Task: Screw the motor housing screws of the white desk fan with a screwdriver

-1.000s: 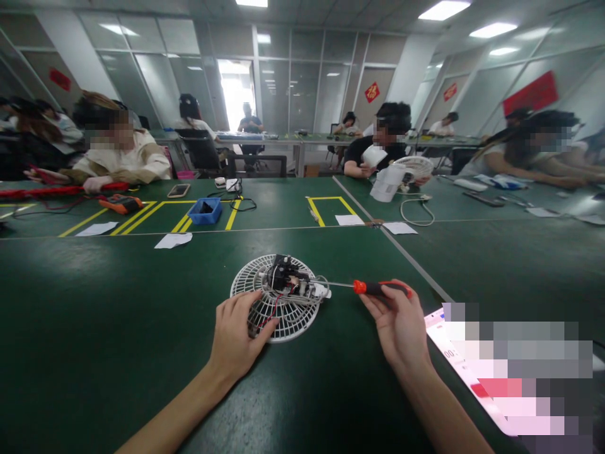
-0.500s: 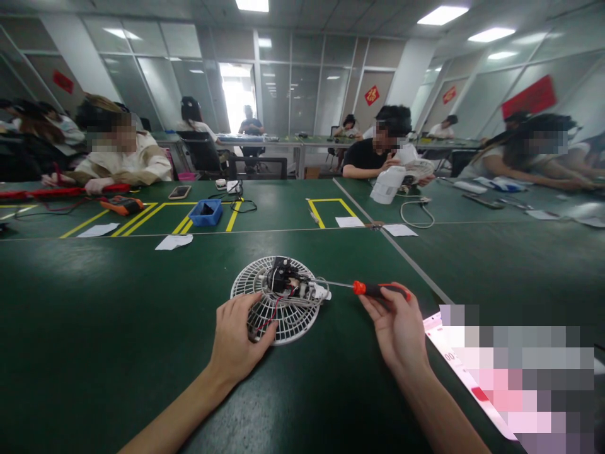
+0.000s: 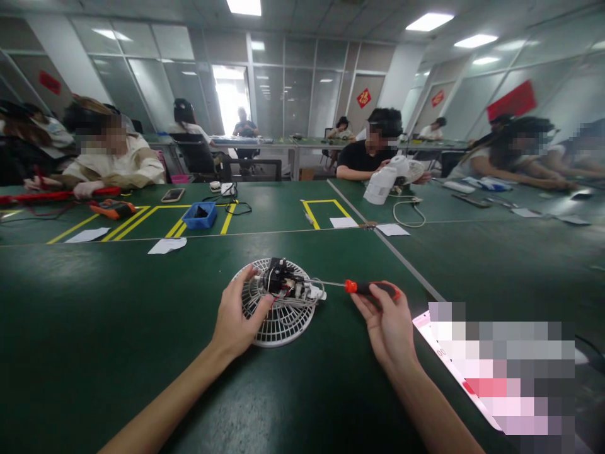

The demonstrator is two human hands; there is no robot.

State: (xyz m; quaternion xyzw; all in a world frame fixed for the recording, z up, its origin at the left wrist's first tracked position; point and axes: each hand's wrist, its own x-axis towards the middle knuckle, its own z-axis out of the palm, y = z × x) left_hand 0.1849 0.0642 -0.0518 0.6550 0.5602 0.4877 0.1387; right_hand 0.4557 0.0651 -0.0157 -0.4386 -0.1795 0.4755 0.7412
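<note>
A round white fan grille (image 3: 286, 328) lies on the green table, with a black fan motor (image 3: 274, 277), wires and small white parts on top of it. My left hand (image 3: 237, 312) curls round the motor's left end, fingers behind it and thumb in front, over the grille's edge. In my right hand (image 3: 390, 321) is a screwdriver (image 3: 373, 289) with a red and black handle, held level between thumb and fingers. Its thin shaft points left into the motor's right side, where the tip is hidden among the parts.
A lit phone (image 3: 458, 362) lies right of my right forearm. Further off are a blue bin (image 3: 199, 215), paper slips (image 3: 167, 246), yellow tape outlines and an orange-and-black meter (image 3: 112, 209). Across the table a person in black (image 3: 362, 161) handles a white fan part (image 3: 379, 185).
My left hand has shifted from the grille's near edge up to the motor, its thumb now beside it. The screwdriver remains at the motor's right side. The view has turned slightly right.
</note>
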